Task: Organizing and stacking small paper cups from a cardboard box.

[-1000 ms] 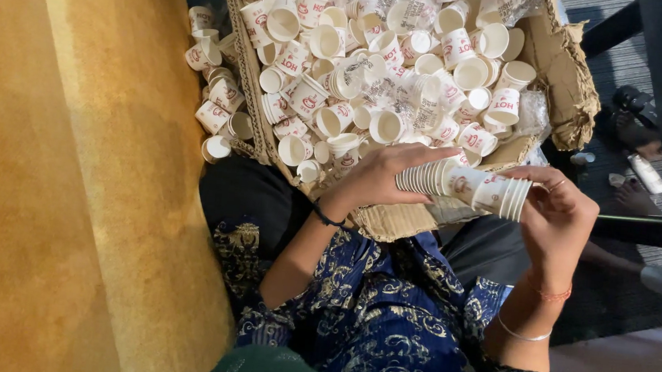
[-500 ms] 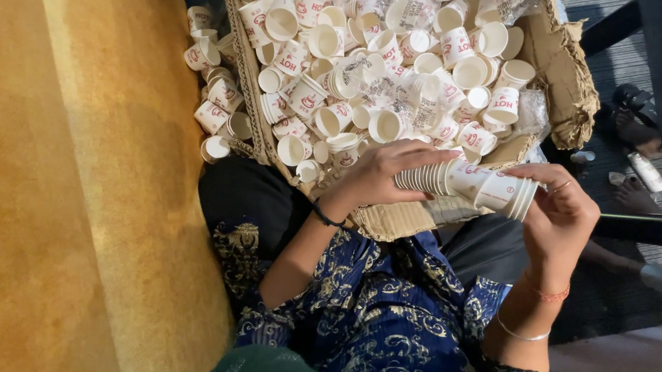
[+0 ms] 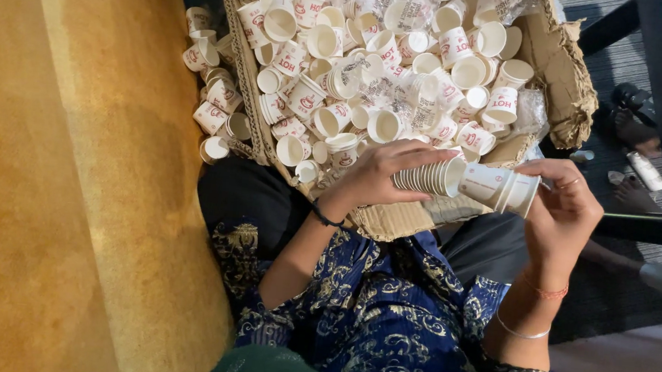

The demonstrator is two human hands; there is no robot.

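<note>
Left hand (image 3: 375,178) is pinching the ribbed end of the nested paper cup stack (image 3: 465,182). Right hand (image 3: 564,210) is gripping its other end, just beside the cardboard box (image 3: 572,79) of loose cups.

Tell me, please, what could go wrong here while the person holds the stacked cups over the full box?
The stack of paper cups is held sideways between the left hand and right hand; a loose grip could let it split apart. The cardboard box is heaped and torn, and some loose cups already lie outside it, so more may spill.
</note>
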